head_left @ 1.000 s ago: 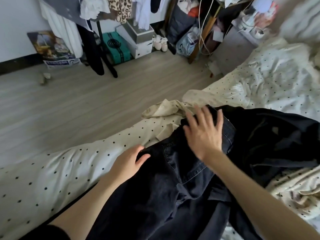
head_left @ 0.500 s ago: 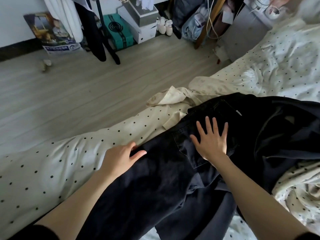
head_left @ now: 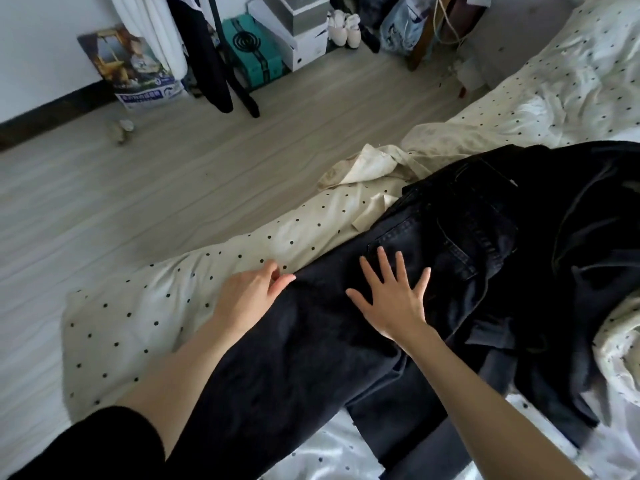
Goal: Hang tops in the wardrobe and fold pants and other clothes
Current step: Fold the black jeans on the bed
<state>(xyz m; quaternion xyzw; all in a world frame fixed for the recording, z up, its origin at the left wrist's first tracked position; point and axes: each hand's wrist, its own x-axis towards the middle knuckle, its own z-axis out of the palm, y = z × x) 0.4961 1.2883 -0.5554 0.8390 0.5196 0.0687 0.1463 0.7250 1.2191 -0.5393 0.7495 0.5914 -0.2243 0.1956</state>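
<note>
Dark jeans (head_left: 398, 289) laid flat across the near edge of a bed, waistband toward far right, legs running to the near left and off the lower frame edge. Back pocket with stitching visible just beyond the right hand.

Right hand (head_left: 391, 299) flat on the jeans just below the pocket, palm down, fingers straight and spread wide, pressing the denim. No pinch, nothing enclosed.

Left hand (head_left: 251, 296) at the far-left edge of the jeans leg, where denim meets the dotted bedsheet (head_left: 138, 306). Thumb extended toward the fabric edge, fingers bent slightly over it; actual pinch on the denim not determinable from this view. Dark sleeve at the left upper arm, lower left corner.

Black garment (head_left: 588, 254) bunched to the right of the jeans, partly overlapping them. Cream garment (head_left: 367, 164) crumpled at the bed edge, just beyond the waistband.

Wooden floor (head_left: 173, 185) on the left and far side. Against the far wall: clothes rack leg (head_left: 239, 88) with hanging garments, teal box (head_left: 252, 50), white boxes (head_left: 304, 39), pair of white shoes (head_left: 343, 27), printed bag (head_left: 135, 71).
</note>
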